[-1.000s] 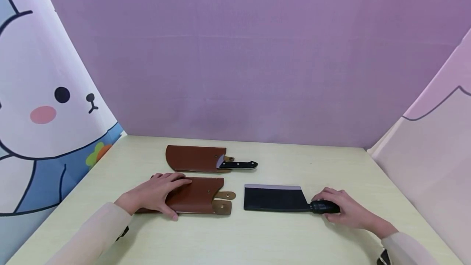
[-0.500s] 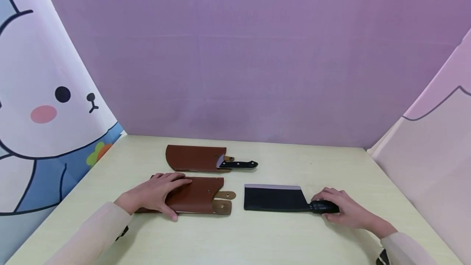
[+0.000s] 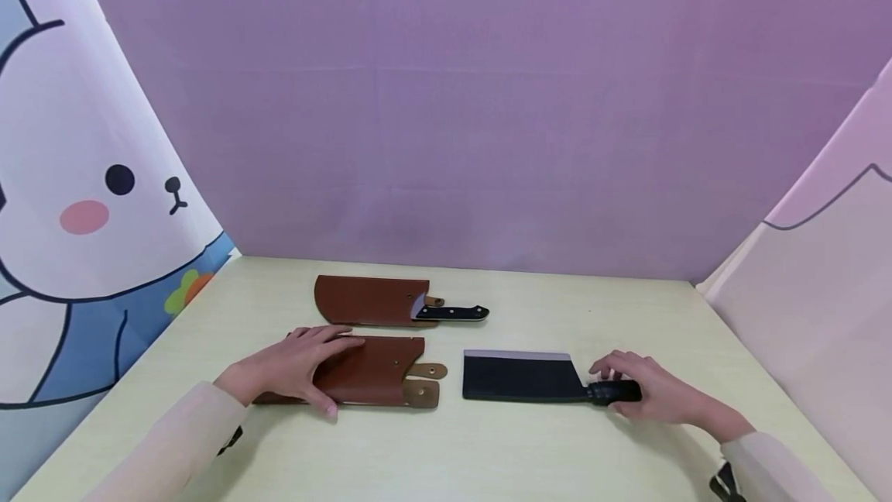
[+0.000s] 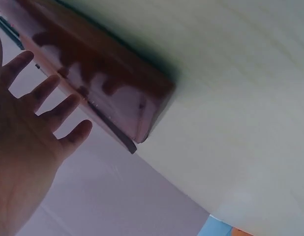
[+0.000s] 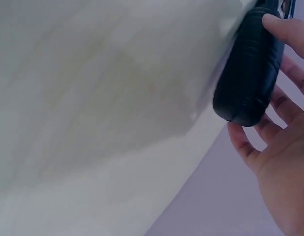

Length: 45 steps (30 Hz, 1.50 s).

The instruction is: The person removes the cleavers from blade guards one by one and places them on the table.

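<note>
My left hand (image 3: 296,366) lies spread over a brown leather knife sheath (image 3: 376,366) on the table, fingers along its far edge and thumb at its near edge. In the left wrist view the hand's fingers (image 4: 76,132) are extended beside the sheath. A black cleaver (image 3: 526,378) with a pale strip along its far edge lies right of the sheath. My right hand (image 3: 658,390) is loosely around its handle (image 5: 248,69); the thumb touches one side, and the fingers are lifted and apart on the other. Some fingertips are hidden behind the handle in the right wrist view.
Behind the first sheath lies a second brown sheath (image 3: 369,300), with a black-handled knife (image 3: 453,314) partly inside it. Two snap straps (image 3: 421,392) stick out at the near sheath's opening. A purple cloth wall (image 3: 474,115) rises at the table's back edge.
The right hand's fingers have risen slightly off the cleaver's handle and loosened. The left hand, both sheaths and the cleaver stay in place.
</note>
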Available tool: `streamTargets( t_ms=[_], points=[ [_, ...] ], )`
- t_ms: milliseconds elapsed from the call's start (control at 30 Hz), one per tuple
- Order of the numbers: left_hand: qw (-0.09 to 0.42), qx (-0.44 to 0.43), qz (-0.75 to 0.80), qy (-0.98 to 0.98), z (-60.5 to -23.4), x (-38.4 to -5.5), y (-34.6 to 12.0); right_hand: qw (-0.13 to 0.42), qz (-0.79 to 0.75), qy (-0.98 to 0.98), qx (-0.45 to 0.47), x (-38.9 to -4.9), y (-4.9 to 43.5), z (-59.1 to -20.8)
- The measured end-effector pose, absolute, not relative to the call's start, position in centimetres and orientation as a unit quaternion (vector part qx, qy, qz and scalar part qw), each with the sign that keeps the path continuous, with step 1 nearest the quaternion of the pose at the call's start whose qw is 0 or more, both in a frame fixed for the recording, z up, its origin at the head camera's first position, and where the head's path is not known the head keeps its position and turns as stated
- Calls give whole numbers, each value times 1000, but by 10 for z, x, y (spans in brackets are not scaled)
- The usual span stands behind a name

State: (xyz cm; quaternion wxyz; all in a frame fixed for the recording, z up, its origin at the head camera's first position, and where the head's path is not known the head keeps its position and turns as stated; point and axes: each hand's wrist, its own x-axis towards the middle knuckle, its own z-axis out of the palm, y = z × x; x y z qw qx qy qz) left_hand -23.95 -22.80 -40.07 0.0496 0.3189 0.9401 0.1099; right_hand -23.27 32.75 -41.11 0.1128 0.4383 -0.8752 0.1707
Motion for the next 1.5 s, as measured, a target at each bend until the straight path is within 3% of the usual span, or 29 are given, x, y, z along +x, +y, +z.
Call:
streamTargets(
  t_ms=[200,533,1100,1500],
  points=[
    [44,318,119,939,-394,-241,-228,109,180,-877,432,-236,323,-405],
    [40,297,135,945,-390,-248,-228,162,177,-865,441,-246,303,-399],
    [10,285,141,948,-398,-266,-223,83,152,-910,377,-261,254,-401],
    [-35,268,73,960,-400,-282,-215,80,130,-913,379,-282,222,-402]
  ],
)
